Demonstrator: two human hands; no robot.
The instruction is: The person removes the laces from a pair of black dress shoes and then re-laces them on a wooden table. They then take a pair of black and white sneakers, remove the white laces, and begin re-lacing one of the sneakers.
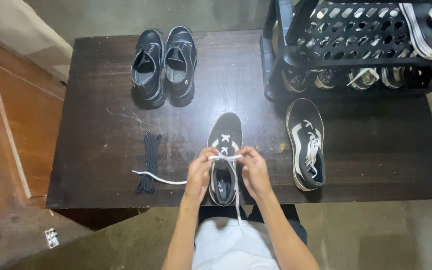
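Both hands, left and right, pinched the soft, limp lace taut across the light sneaker; best held near its ends.

- We find our left hand raised before us, fingers curled, thumb and forefinger pinched together.
- Our right hand mirrors it, likewise pinched.
- Both forearms are bare, converging from below.

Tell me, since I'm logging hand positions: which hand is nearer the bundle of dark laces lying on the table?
Left. The left hand sits just right of the dark laces, pinching the white lace. The right hand is farther, beyond the sneaker.
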